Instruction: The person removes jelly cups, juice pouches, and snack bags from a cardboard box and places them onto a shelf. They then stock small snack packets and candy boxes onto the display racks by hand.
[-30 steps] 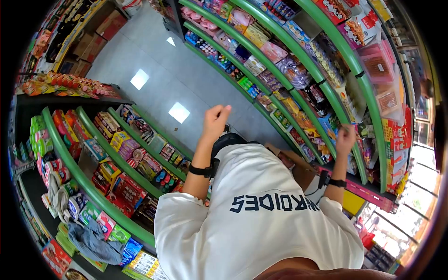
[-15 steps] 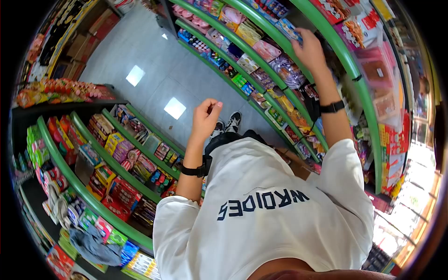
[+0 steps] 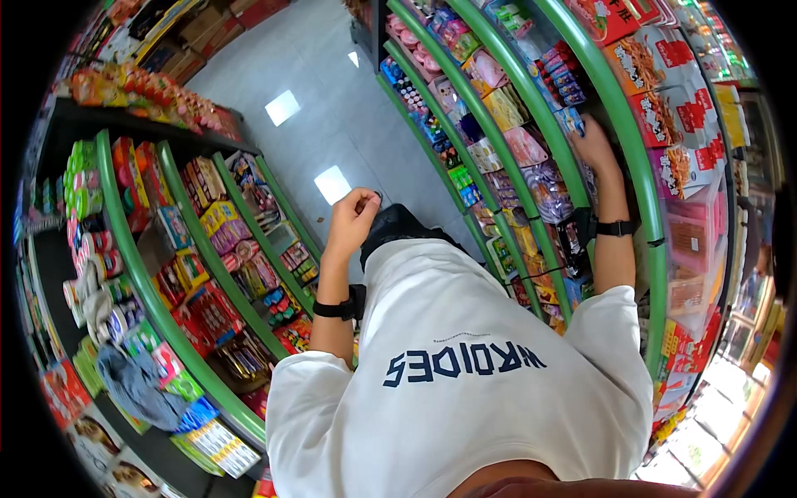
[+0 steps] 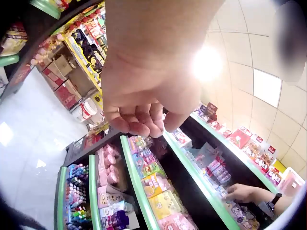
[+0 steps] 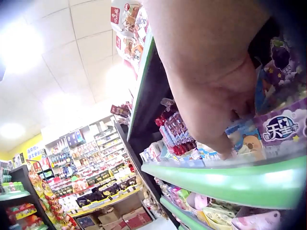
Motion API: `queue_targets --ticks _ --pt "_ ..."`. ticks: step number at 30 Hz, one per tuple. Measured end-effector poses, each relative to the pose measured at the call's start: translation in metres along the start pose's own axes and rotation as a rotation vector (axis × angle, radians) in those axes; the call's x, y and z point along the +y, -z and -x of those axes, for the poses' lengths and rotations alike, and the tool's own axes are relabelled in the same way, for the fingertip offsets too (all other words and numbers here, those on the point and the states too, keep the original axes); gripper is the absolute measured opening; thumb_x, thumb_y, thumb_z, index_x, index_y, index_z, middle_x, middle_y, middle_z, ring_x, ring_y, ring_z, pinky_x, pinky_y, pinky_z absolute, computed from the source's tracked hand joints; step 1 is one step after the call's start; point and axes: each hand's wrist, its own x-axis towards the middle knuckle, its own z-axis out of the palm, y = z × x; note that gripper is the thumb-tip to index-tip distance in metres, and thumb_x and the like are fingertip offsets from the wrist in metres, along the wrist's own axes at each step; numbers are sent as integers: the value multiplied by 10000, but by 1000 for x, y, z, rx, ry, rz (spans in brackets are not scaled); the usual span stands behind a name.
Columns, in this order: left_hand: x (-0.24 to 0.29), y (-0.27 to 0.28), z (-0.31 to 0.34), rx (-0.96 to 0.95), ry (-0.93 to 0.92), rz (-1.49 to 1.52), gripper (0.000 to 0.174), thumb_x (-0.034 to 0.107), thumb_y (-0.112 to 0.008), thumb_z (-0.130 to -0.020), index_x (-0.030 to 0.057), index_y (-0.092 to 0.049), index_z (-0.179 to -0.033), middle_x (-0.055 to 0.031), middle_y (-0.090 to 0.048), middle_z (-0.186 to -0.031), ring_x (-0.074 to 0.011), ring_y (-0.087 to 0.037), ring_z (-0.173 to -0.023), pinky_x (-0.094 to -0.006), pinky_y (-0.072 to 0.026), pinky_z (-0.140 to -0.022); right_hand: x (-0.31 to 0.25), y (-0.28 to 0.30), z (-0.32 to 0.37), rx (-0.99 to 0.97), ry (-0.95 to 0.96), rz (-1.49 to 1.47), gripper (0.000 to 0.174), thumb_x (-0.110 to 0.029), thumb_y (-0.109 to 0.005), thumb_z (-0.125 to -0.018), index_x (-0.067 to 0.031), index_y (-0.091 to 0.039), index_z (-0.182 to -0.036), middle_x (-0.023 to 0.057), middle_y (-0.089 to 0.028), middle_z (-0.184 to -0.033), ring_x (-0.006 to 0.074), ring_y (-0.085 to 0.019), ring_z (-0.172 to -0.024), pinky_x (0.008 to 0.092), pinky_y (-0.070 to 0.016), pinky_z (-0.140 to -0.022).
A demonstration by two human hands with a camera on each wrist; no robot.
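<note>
My right hand [image 3: 594, 146] reaches between the green rails of the right-hand shelf. In the right wrist view, one fingertip comes down at the rim of a blue packet [image 5: 250, 142] with a cartoon bear, which stands beside a purple packet [image 5: 284, 128] with white lettering. The other fingers [image 5: 238, 102] bend in behind, their tips mostly hidden, so whether they grip the packet I cannot tell. My left hand [image 3: 352, 221] hangs in front of the body over the aisle, fingers loosely curled and holding nothing. Both wrists wear a black strap.
A green rail [image 5: 225, 184] runs along the shelf front just below my right hand. Purple-wrapped goods [image 3: 560, 73] sit farther along that tier. Another stocked shelf [image 3: 137, 249] curves along the left, with a grey cloth [image 3: 137, 390] on top. Tiled floor [image 3: 311, 108] lies between.
My right hand rose from lower on the right, reached forward, and is now in among the packets on the shelf. The view has swung; the left hand stays loosely curled before the body.
</note>
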Motion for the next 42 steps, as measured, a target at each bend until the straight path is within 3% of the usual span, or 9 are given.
queue_targets --ticks 3,8,14,15,16,22,25,34,42 --pt "-4 20 -43 -15 6 -5 120 106 -648 -914 -13 -655 -926 18 -572 -679 -62 -491 -620 -246 -411 -567 -25 12 15 -50 -145 -56 517 -181 -647 -882 53 -496 -1318 312 -603 -1221 439 -596 -1143 448 -473 -973" --pt "-12 61 -112 -100 -28 29 135 116 -647 -936 -9 -649 -988 6 -593 -764 -67 -518 -695 -231 -424 -619 -48 5 42 314 -304 166 493 -300 -637 -903 -109 -545 -1349 264 -655 -1113 436 -627 -1041 484 -494 -914" --pt "-27 106 -171 -236 5 42 131 127 -618 -954 10 -638 -1009 24 -575 -788 -68 -494 -697 -230 -415 -631 -63 6 53 547 -276 187 444 -323 -665 -906 -75 -622 -1272 219 -687 -901 294 -715 -819 401 -531 -726" --pt "-31 112 -178 -268 23 26 174 157 -606 -961 1 -631 -1035 -8 -598 -843 -84 -515 -730 -239 -436 -678 -72 9 55 479 -478 129 432 -315 -666 -906 -59 -633 -1252 223 -689 -952 302 -699 -844 393 -528 -776" --pt "-32 115 -179 -294 34 19 174 157 -606 -961 1 -631 -1035 -8 -598 -843 -84 -515 -730 -239 -436 -678 -73 4 55 659 -243 264 444 -313 -670 -906 -31 -629 -1247 224 -685 -983 318 -677 -876 376 -518 -829" --pt "-40 118 -203 -342 45 46 165 147 -618 -954 -1 -629 -1027 7 -593 -805 -77 -524 -720 -230 -428 -651 -103 -22 75 1068 -232 45 366 -199 -678 -924 25 -620 -1207 164 -686 -1038 263 -675 -960 340 -505 -856" --pt "-43 105 -206 -392 37 20 154 123 -637 -938 2 -633 -1032 13 -597 -796 -72 -512 -705 -231 -416 -626 -134 -51 96 1016 -250 -77 366 -154 -674 -928 31 -599 -1234 186 -658 -1152 264 -640 -1044 367 -491 -920" --pt "10 38 -181 -786 -162 -20 318 93 -698 -884 -2 -605 -1173 -48 -671 -949 -122 -603 -789 -248 -483 -682 -243 -93 124 42 -94 -568 427 -94 -613 -929 -43 -532 -1345 221 -596 -1261 373 -591 -1130 427 -470 -979" --pt "42 -26 -157 -1045 -1 288 387 39 -658 -921 -77 -512 -1260 -142 -663 -1152 -147 -629 -1037 -290 -506 -873 -266 -67 119 1 -46 -661 448 -96 -634 -909 -46 -534 -1343 207 -603 -1265 335 -603 -1128 418 -485 -951"
